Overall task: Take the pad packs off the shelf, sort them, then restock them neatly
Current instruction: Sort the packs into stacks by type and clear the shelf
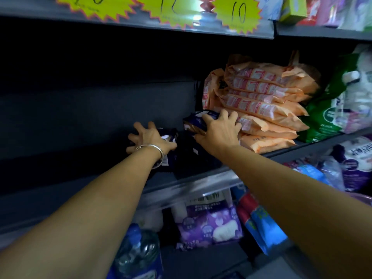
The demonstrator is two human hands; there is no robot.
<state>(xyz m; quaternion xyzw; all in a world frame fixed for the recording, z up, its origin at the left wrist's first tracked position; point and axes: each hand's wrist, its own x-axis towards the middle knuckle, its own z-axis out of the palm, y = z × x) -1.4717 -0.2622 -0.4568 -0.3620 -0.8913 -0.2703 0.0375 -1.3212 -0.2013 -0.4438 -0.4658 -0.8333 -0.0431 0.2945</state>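
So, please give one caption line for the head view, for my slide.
Both hands grip dark pad packs on a shelf, left hand and right hand, beside stacked orange packs.

shelving: grey metal shelf (201, 182), dark back panel (90, 109); tags: yellow starburst price tags (237, 13) above; light: dim

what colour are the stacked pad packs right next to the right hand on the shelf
The stacked plastic pad packs are peach-orange with pink-and-white panels; the head view shows it.
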